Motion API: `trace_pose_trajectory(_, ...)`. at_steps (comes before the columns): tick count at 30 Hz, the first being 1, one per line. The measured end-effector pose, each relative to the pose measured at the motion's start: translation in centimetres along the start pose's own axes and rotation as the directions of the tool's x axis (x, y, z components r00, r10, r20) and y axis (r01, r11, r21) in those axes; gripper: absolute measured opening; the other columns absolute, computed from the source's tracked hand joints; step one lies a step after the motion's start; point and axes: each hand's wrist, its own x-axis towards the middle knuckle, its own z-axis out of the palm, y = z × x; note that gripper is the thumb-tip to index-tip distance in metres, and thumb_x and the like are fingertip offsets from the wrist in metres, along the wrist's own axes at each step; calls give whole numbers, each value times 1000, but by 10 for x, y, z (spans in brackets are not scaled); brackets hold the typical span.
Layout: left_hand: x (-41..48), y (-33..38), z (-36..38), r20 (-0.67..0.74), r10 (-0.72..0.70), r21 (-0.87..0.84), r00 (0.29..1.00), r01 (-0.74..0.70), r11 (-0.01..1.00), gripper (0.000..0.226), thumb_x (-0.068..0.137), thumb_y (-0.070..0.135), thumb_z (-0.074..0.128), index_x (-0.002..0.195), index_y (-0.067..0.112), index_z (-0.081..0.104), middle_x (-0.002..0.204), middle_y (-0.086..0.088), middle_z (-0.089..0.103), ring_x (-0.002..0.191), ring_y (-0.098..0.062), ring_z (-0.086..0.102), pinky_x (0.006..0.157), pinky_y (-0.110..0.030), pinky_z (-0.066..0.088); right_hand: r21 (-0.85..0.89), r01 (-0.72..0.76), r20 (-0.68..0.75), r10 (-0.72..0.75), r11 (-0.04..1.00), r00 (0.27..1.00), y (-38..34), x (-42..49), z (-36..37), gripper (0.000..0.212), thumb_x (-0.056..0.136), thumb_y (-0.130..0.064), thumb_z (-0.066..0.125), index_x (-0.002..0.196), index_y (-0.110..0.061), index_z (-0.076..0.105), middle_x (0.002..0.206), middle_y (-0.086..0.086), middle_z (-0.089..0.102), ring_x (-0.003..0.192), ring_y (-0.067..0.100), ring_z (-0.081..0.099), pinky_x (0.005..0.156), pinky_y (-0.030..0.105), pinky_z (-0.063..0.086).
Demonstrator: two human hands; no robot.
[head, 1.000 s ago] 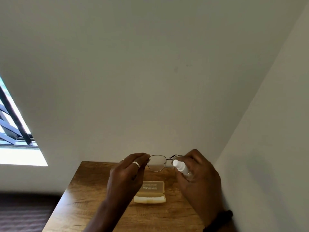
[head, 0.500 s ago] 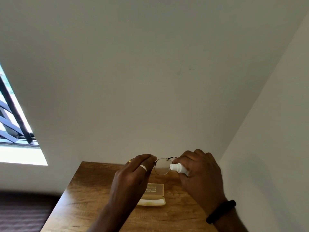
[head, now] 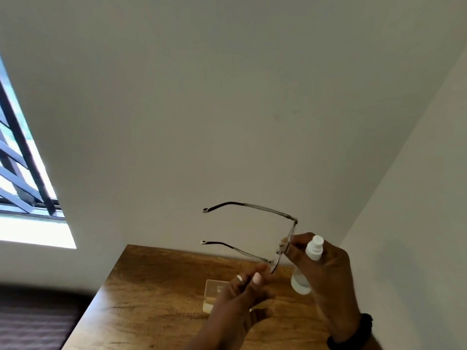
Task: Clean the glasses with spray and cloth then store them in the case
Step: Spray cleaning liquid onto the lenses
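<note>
Handover of glasses (head: 276, 260): released by left hand (head: 242, 296), fingers loosely spread just beneath; now pinched near bridge by fingers of right hand (head: 326, 271), spray bottle (head: 314, 250) clasped alongside, swung edge-on above tabletop (head: 151, 286). Probably exposing other lens face for spraying; case (head: 214, 289) waiting below.

The left hand (head: 242, 291) has opened, and the glasses (head: 290, 233) now stand edge-on in the right hand (head: 326, 274).
</note>
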Motion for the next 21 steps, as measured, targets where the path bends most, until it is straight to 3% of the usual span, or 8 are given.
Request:
trace_pose_trajectory(6, 2, 12, 6, 10, 252, -8, 968, -252, 968, 25, 84, 14, 66, 104, 7, 77, 101, -16, 76, 81, -18, 71, 64, -29, 57, 181, -205, -6, 209, 962, 978, 30, -6, 4, 25, 70, -37, 80, 86, -18, 74, 85, 11, 75, 84, 35, 70, 83, 61, 54)
trace_pose_trajectory(8, 4, 14, 3, -25, 306, 35, 952, -305, 952, 21, 81, 14, 69, 97, 8, 80, 101, -17, 76, 88, -21, 71, 67, -30, 57, 214, -199, -25, 209, 956, 978, 39, -6, 6, 47, 60, -51, 82, 87, -13, 73, 85, 13, 75, 83, 34, 70, 81, 57, 55)
trace_pose_trajectory(10, 5, 15, 0, -62, 362, 89, 930, -356, 930, 17, 80, 16, 71, 91, 11, 82, 99, -17, 77, 90, -24, 71, 70, -31, 58, 280, -196, -16, 209, 940, 978, 44, -4, 10, 62, 48, -61, 85, 83, -11, 73, 80, 9, 75, 77, 26, 71, 73, 41, 58)
trace_pose_trajectory(13, 10, 19, -3, -121, 490, 215, 863, -460, 862, 12, 80, 14, 72, 88, 12, 81, 93, -14, 79, 88, -25, 74, 74, -33, 60, 444, -252, 70, 248, 860, 966, 49, -5, 19, 58, 39, -60, 89, 74, -17, 74, 69, 5, 70, 67, 18, 67, 63, 31, 55)
trace_pose_trajectory(18, 28, 39, -18, -124, 783, 522, 610, -631, 574, 21, 87, -7, 68, 93, 11, 77, 89, -2, 80, 83, -17, 76, 69, -21, 60, 625, -460, 185, 452, 631, 873, 77, -17, 33, 46, 55, -41, 90, 83, -16, 64, 61, 6, 51, 57, 18, 52, 55, 33, 47)
trace_pose_trajectory(21, 39, 52, -35, -70, 882, 625, 467, -668, 404, 24, 88, -8, 67, 95, 13, 77, 92, 0, 80, 89, -14, 76, 72, -24, 61, 577, -604, 273, 566, 550, 777, 91, -28, 35, 40, 60, -34, 88, 82, -17, 60, 64, 8, 50, 57, 20, 51, 57, 33, 44)
